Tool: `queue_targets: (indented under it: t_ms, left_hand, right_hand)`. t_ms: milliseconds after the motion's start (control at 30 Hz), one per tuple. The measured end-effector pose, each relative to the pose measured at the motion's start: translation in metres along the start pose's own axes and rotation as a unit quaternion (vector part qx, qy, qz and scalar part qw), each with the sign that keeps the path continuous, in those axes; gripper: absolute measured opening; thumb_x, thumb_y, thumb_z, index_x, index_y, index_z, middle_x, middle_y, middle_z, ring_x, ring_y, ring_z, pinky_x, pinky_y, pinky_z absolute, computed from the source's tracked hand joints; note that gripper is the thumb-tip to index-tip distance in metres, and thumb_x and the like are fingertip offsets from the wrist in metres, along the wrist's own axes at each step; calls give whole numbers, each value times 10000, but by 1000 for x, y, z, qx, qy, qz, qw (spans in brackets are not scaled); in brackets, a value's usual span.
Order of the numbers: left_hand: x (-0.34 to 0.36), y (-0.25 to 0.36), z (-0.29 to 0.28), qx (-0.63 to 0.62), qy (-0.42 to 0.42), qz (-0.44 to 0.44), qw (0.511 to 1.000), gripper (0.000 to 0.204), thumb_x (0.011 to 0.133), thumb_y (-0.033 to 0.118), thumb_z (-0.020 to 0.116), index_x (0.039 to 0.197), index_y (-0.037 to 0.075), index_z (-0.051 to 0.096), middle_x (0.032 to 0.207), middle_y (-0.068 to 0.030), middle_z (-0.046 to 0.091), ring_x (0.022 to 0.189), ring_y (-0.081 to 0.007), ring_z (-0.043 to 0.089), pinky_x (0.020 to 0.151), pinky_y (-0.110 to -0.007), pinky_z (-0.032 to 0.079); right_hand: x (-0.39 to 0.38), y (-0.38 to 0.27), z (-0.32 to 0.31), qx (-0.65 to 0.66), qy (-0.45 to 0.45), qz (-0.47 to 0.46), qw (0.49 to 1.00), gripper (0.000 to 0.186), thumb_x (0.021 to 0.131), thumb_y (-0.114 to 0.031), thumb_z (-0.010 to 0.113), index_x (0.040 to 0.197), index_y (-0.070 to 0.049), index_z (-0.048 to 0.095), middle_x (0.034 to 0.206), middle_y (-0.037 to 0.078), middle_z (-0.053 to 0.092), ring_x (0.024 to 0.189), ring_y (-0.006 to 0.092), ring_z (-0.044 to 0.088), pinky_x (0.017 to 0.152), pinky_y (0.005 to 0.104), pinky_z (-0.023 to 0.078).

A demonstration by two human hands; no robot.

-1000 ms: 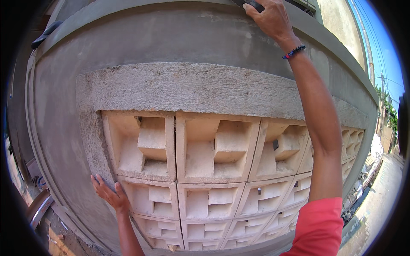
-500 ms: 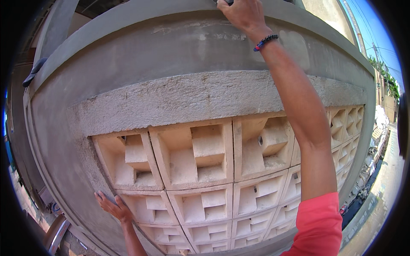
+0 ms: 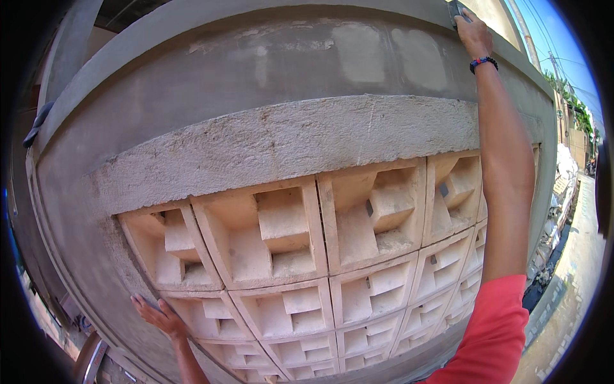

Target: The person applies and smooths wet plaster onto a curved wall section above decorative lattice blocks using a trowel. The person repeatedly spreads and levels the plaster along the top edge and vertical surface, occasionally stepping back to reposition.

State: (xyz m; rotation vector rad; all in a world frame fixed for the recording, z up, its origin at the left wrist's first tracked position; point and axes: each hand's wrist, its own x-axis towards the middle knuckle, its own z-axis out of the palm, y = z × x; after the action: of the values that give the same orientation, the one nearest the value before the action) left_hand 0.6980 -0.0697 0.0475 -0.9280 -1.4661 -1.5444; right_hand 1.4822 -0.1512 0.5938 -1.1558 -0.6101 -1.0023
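Note:
My right hand [image 3: 473, 32] is raised high at the upper right, fingers wrapped round a dark block-like tool [image 3: 456, 11] at the top ledge [image 3: 192, 14] of the grey plastered wall [image 3: 288, 57]; its flat face is hard to make out. My left hand [image 3: 157, 313] rests open, fingers apart, on the plaster beside the lower left blocks of the cream breeze-block grid [image 3: 291, 269]. A rough, lighter concrete band [image 3: 288, 134] runs above the grid, and smoother pale patches mark the plaster over it.
A dark cloth-like item [image 3: 35, 128] lies over the ledge's left end. At the right are a narrow paved road [image 3: 569, 275], a drain channel, piled pale sacks [image 3: 563, 173], a pole with wires and greenery. A metal piece [image 3: 93, 361] is at the bottom left.
My right hand with the tool first moved left along the ledge, then swung far right to its upper right end. My left hand stays on the wall; the view has shifted somewhat.

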Motion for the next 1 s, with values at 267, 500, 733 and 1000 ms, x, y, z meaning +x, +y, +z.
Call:
queue_targets:
  t_ms: [267,500,733,1000]
  left_hand:
    - [8,-32,-3,9,30,55,998,573,999,341,422,1451,4,320,1514,-194,303,1406,-353,263,1135,-468,177]
    - [8,-31,-2,19,33,59,998,563,1005,330,403,1452,1,315,1516,-179,308,1413,-339,251,1138,-465,166]
    - [0,-24,7,9,19,30,999,585,985,334,406,1458,3,309,1521,-208,274,1412,-354,238,1143,-472,140]
    - [7,-31,-5,22,21,42,999,583,990,342,405,1450,-8,319,1512,-218,289,1405,-361,255,1137,-474,162]
  right_hand:
    - [-168,-215,-28,227,-18,-367,902,399,808,-272,613,1186,-150,656,1127,231,592,1064,392,540,937,473,445]
    - [-89,-87,-30,157,-10,-227,961,409,823,-258,625,1214,-138,638,1098,243,615,1018,411,586,893,473,480]
    - [11,67,-25,52,-31,-131,990,393,856,-271,537,1185,-73,625,1183,222,608,1112,384,569,955,446,443]
    - [-132,-195,-23,190,48,-312,930,279,824,-211,563,1057,-113,680,986,151,659,973,301,586,875,444,443]
